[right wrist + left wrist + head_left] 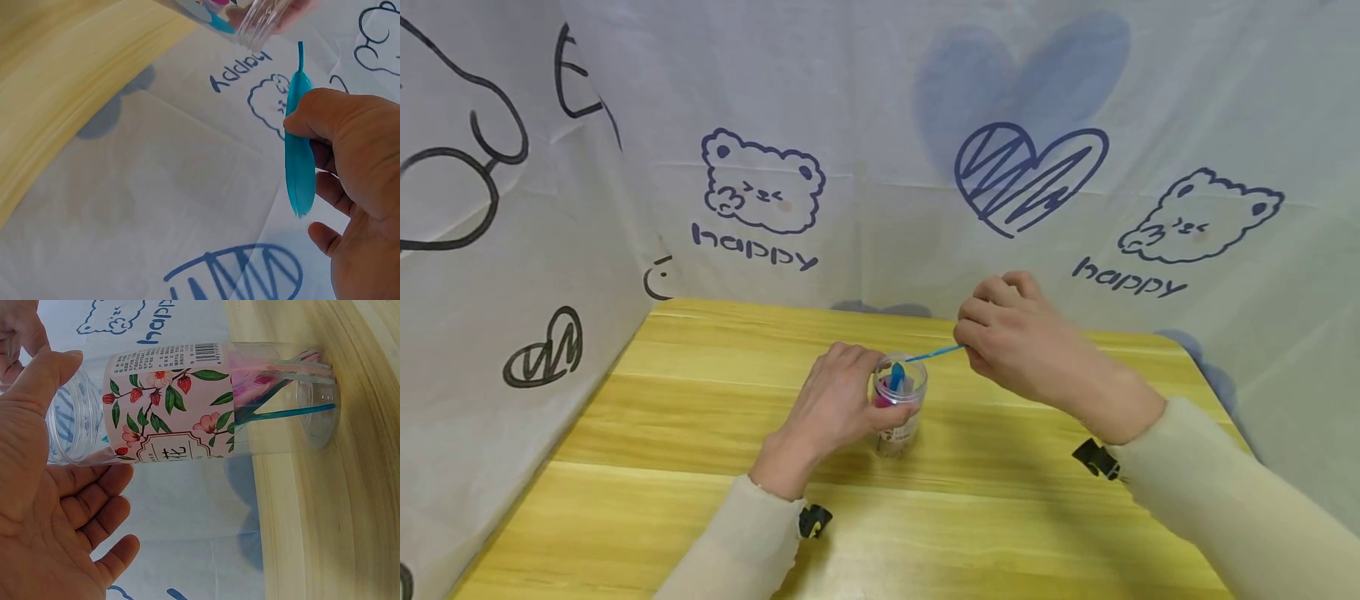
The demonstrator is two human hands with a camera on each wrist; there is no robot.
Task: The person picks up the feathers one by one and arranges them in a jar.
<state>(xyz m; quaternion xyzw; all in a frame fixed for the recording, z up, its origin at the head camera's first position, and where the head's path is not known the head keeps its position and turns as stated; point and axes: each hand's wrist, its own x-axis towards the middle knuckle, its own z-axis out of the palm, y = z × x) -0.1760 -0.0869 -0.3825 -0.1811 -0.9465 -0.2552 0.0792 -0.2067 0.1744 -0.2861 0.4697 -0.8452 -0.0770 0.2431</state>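
Observation:
A clear plastic jar (892,440) with a pink floral label (172,403) stands upright on the table. Inside it are pink and blue feathers (259,384), their quills reaching down to the jar's base. My left hand (838,396) grips the jar near its top, thumb on one side and fingers on the other. Pinched between thumb and fingers of my right hand (1022,342) is a blue feather (301,150). Its bare quill tip points toward the jar's open mouth in the head view, a little above the rim.
The yellow wood-grain table (700,450) carries the jar. Behind it hangs a white cloth (880,108) with drawn bears, hearts and lettering, and another white cloth wall (595,250) borders the left side. Black buckles (1097,459) sit at both wrists.

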